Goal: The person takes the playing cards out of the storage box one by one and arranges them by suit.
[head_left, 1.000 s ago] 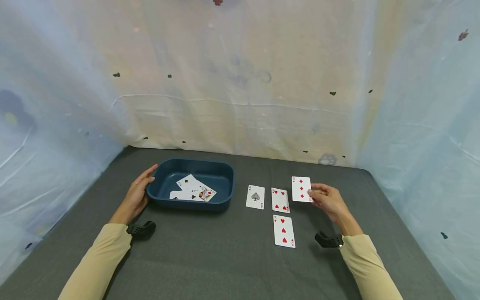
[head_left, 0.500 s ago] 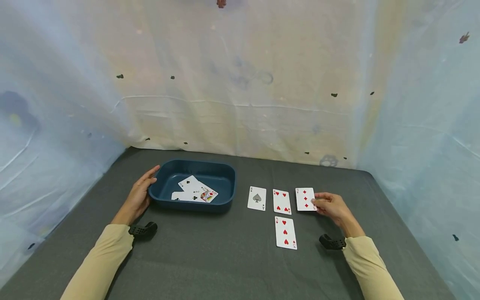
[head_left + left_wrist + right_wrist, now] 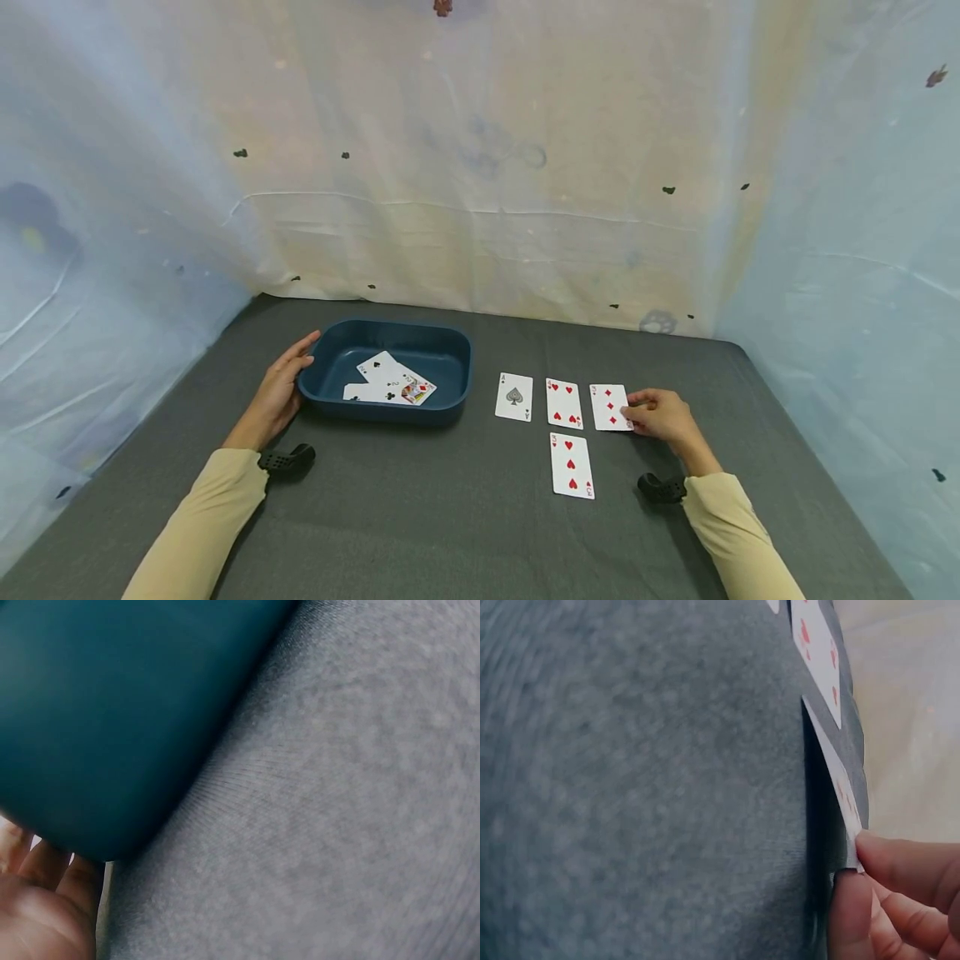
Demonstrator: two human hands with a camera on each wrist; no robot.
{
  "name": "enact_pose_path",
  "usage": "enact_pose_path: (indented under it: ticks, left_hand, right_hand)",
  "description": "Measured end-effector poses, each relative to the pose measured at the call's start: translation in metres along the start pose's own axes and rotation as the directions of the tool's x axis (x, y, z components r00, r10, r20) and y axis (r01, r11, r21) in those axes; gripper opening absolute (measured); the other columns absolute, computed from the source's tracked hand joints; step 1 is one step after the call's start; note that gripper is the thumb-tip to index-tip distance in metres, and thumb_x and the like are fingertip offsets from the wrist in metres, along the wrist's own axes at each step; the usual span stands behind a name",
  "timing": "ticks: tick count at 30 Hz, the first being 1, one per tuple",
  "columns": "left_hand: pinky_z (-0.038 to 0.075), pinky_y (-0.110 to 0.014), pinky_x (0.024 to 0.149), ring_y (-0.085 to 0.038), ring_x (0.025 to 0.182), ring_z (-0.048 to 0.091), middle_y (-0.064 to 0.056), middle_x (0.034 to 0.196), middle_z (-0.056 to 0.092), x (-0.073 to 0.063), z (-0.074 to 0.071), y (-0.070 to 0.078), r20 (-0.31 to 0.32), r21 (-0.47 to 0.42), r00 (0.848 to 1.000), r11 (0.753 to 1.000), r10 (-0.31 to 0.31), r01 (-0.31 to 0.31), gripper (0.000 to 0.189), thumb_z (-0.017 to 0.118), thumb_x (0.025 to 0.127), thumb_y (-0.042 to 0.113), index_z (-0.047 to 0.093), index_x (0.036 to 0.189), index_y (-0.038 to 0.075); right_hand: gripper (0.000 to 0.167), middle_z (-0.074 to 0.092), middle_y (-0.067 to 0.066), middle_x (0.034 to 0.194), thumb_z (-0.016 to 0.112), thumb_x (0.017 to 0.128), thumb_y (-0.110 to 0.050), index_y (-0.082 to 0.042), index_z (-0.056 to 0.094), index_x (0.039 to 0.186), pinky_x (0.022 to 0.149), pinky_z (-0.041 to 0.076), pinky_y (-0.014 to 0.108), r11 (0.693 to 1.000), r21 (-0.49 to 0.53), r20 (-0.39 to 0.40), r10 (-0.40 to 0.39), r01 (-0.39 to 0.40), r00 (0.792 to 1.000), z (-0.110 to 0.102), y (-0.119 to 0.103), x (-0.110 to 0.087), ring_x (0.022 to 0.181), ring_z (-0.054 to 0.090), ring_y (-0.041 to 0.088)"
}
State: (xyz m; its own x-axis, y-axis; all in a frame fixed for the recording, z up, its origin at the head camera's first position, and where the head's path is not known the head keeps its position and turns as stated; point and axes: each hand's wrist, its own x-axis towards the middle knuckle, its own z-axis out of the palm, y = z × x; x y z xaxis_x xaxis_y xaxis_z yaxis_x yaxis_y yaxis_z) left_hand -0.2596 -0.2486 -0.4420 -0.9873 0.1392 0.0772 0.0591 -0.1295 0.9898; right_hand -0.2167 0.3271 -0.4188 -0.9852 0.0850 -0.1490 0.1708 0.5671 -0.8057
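Note:
My right hand (image 3: 663,417) pinches the three of diamonds (image 3: 604,407) at its near right corner, between thumb and fingers. In the right wrist view the card (image 3: 838,784) is tilted, with a dark shadow beneath it on the cloth. To its left lie a four of hearts (image 3: 564,404) and an ace of spades (image 3: 513,397), face up. A three of hearts (image 3: 572,467) lies nearer the person. My left hand (image 3: 276,392) rests extended fingers against the left end of a dark blue tub (image 3: 390,414); the left wrist view shows fingers (image 3: 46,866) at the tub's underside corner.
Several face-up cards (image 3: 386,379) overlap inside the tub, a picture card among them. Grey cloth (image 3: 450,517) covers the table. A pale patterned curtain (image 3: 480,167) hangs behind and at both sides. Each wrist carries a black strap (image 3: 663,489).
My right hand has brought the three of diamonds down and slightly right, level with the row beside the four of hearts. My left hand has stayed at the tub.

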Motion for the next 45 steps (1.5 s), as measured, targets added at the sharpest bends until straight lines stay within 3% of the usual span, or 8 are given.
enact_pose_path:
  ticks: [11, 19, 31, 36, 41, 45]
  left_hand:
    - [0.035, -0.026, 0.1, -0.03, 0.143, 0.007, -0.007, 0.162, -0.001, -0.001, -0.001, -0.002, -0.01, 0.008, 1.0, 1.0, -0.019, 0.019, 0.053, 0.034, 0.108, 0.021, 0.016, 0.157, 0.013]
    - [0.043, -0.02, 0.09, -0.033, 0.142, 0.01, -0.008, 0.162, -0.002, 0.0, 0.001, 0.0, -0.005, 0.005, 1.0, 1.0, -0.012, 0.012, 0.052, 0.032, 0.108, 0.02, 0.015, 0.157, 0.012]
    - [0.043, -0.017, 0.085, -0.031, 0.142, 0.01, -0.008, 0.162, -0.001, 0.0, 0.0, -0.001, -0.007, -0.011, 1.0, 1.0, -0.01, 0.01, 0.052, 0.034, 0.108, 0.019, 0.017, 0.156, 0.011]
    - [0.043, -0.017, 0.086, -0.032, 0.142, 0.011, -0.008, 0.162, -0.001, 0.001, 0.001, 0.001, -0.009, 0.001, 1.0, 1.0, -0.002, 0.002, 0.051, 0.033, 0.108, 0.019, 0.017, 0.157, 0.013]
    - [0.043, -0.016, 0.086, -0.03, 0.142, 0.01, -0.008, 0.162, -0.001, 0.0, 0.001, 0.0, -0.009, -0.011, 1.0, 1.0, -0.014, 0.014, 0.051, 0.033, 0.108, 0.018, 0.017, 0.157, 0.013]
    - [0.044, -0.017, 0.085, -0.03, 0.142, 0.012, -0.008, 0.162, 0.0, 0.0, 0.0, 0.0, -0.015, -0.013, 1.0, 1.0, -0.024, 0.024, 0.052, 0.034, 0.108, 0.019, 0.018, 0.157, 0.013]
  right_hand:
    - [0.029, 0.063, 0.006, 0.078, 0.07, 0.088, -0.013, 0.008, 0.063, 0.107, 0.057, 0.052, 0.025, 0.999, -0.049, -0.04, 0.011, -0.013, 0.999, -0.002, -0.004, -0.001, 0.063, 0.058, 0.011]
    - [0.032, 0.066, 0.011, 0.085, 0.066, 0.093, -0.02, 0.007, 0.063, 0.109, 0.061, 0.051, 0.026, 0.998, -0.036, -0.026, -0.044, 0.043, 0.999, -0.003, -0.016, -0.001, 0.069, 0.059, 0.013]
    - [0.045, 0.062, 0.022, 0.117, 0.061, 0.097, -0.025, 0.009, 0.056, 0.126, 0.084, 0.05, 0.035, 0.981, 0.089, 0.054, -0.176, 0.171, 0.983, -0.001, -0.044, -0.003, 0.106, 0.057, 0.036]
    - [0.045, 0.062, 0.021, 0.117, 0.061, 0.097, -0.024, 0.008, 0.055, 0.128, 0.09, 0.047, 0.043, 0.967, 0.16, 0.065, -0.213, 0.2, 0.975, 0.001, -0.055, -0.002, 0.106, 0.058, 0.033]
    - [0.044, 0.062, 0.019, 0.115, 0.063, 0.096, -0.022, 0.006, 0.055, 0.128, 0.091, 0.046, 0.044, 0.947, 0.214, 0.078, -0.26, 0.238, 0.963, 0.007, -0.066, -0.002, 0.098, 0.062, 0.019]
    - [0.043, 0.061, 0.017, 0.114, 0.064, 0.095, -0.022, 0.005, 0.055, 0.128, 0.094, 0.043, 0.049, 0.929, 0.261, 0.083, -0.292, 0.262, 0.953, 0.013, -0.074, -0.002, 0.1, 0.06, 0.014]
